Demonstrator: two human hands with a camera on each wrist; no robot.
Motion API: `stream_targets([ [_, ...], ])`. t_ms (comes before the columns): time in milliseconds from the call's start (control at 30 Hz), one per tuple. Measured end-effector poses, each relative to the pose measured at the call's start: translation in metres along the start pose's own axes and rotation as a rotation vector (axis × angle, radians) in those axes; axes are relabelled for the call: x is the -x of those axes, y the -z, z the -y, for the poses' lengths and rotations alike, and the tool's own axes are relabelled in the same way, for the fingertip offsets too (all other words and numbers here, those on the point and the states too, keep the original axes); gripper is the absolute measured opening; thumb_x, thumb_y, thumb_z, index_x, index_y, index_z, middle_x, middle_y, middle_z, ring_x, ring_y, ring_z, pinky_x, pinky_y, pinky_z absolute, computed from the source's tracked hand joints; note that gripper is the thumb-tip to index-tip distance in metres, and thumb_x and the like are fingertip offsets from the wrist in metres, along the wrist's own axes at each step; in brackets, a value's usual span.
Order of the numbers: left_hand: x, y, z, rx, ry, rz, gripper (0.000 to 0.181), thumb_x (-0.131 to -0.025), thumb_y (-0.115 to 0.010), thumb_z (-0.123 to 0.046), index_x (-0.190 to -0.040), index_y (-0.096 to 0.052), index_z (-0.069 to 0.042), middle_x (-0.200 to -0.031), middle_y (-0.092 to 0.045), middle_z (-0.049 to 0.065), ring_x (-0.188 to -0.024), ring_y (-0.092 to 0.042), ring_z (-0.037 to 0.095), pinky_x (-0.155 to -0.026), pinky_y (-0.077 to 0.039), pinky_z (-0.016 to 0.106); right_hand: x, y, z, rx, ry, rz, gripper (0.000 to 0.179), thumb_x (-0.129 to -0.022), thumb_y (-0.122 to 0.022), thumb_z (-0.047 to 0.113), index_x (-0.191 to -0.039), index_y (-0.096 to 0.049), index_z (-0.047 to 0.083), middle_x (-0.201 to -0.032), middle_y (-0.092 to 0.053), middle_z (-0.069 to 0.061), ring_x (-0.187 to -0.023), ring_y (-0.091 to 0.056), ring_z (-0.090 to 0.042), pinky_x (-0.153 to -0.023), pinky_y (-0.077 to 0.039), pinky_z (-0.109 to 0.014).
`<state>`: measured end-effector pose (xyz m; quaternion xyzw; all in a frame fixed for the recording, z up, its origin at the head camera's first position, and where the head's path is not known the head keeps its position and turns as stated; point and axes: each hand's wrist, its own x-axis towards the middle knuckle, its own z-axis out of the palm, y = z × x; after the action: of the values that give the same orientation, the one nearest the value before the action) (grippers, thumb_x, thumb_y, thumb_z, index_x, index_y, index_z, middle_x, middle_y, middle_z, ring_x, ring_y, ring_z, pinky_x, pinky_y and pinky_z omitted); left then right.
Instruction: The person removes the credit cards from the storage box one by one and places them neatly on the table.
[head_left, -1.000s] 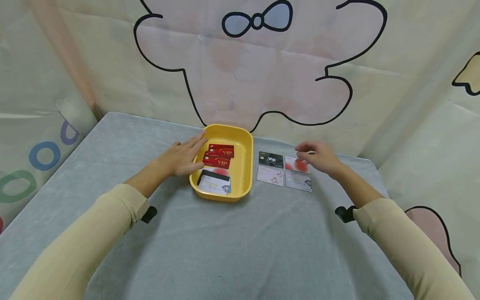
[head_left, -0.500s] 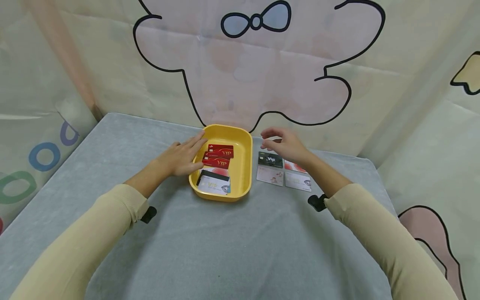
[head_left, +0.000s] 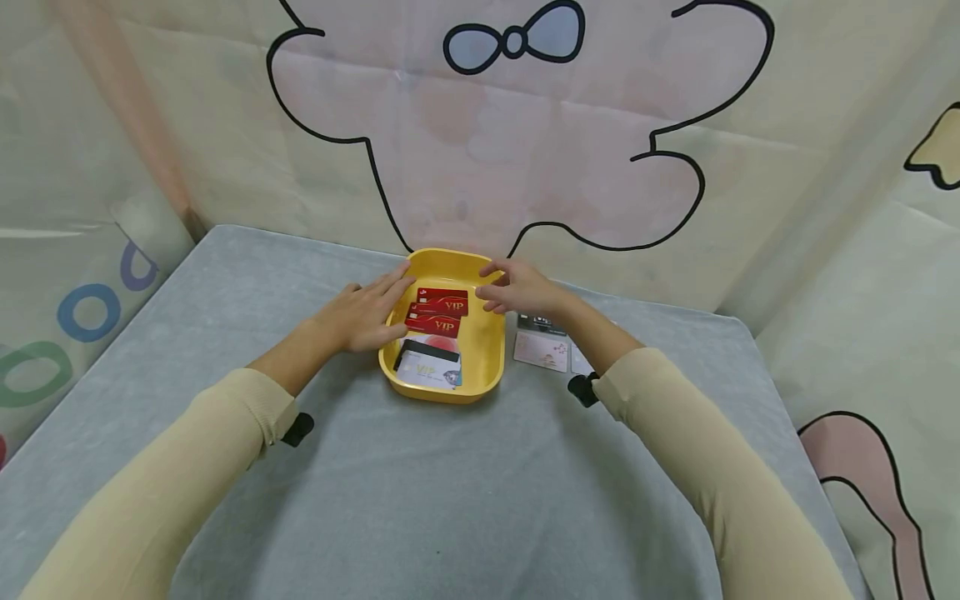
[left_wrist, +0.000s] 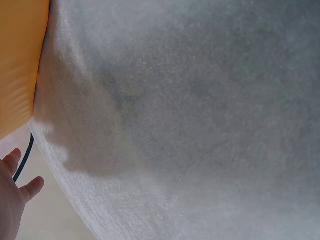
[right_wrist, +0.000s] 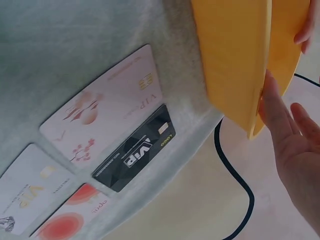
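Note:
A yellow plastic tray point(head_left: 483, 354) stands near the table's far edge. In it lie several cards: overlapping red VIP cards point(head_left: 444, 300), and nearer to me a white VIP card point(head_left: 427, 371) partly over others. My left hand point(head_left: 366, 317) rests on the tray's left rim, fingers spread and straight. My right hand point(head_left: 522, 289) is at the opposite rim, its loosely bent fingertips over the tray; no card shows in it. Right of the tray lie a black VIP card point(right_wrist: 137, 150), a pale pink card point(right_wrist: 102, 110), a silver-white card point(right_wrist: 30, 187) and a card with red circles point(right_wrist: 70, 217).
A grey-blue cloth point(head_left: 420, 500) covers the table. Behind it hangs a cream curtain point(head_left: 525, 150) with a cartoon outline and a bow. Each wrist carries a small black camera mount, as at the right sleeve point(head_left: 583, 389).
My right hand has moved left, from above the card with red circles, past the black card, to the tray's right rim. The left hand and the cards have stayed put.

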<state>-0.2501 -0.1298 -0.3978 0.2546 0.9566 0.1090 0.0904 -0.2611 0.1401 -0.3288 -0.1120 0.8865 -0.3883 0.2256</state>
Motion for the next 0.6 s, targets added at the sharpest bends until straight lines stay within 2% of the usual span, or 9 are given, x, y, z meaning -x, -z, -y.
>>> stream_targets([
  [233, 0.000, -0.001, 0.000, -0.002, 0.008, -0.002, 0.085, -0.093, -0.051, -0.048, -0.160, -0.016, -0.011, -0.168, 0.000, 0.007, -0.150, -0.018, 0.034, -0.110, -0.023, 0.070, -0.012, -0.003, 0.005, 0.013, -0.046, 0.019, 0.053, -0.097, -0.063, 0.028, -0.142, -0.045, 0.005, -0.130, -0.056, -0.016, -0.105, -0.068, -0.033, -0.087, -0.056, -0.031],
  [600, -0.001, -0.001, 0.001, -0.001, 0.004, 0.003, 0.085, -0.093, -0.051, -0.048, -0.160, -0.016, -0.011, -0.168, 0.000, 0.007, -0.150, -0.018, 0.035, -0.109, -0.024, 0.070, -0.024, -0.012, 0.015, 0.036, -0.123, 0.065, 0.054, -0.099, -0.061, 0.030, -0.143, -0.042, 0.006, -0.130, -0.056, -0.014, -0.107, -0.065, -0.034, -0.090, -0.055, -0.032],
])
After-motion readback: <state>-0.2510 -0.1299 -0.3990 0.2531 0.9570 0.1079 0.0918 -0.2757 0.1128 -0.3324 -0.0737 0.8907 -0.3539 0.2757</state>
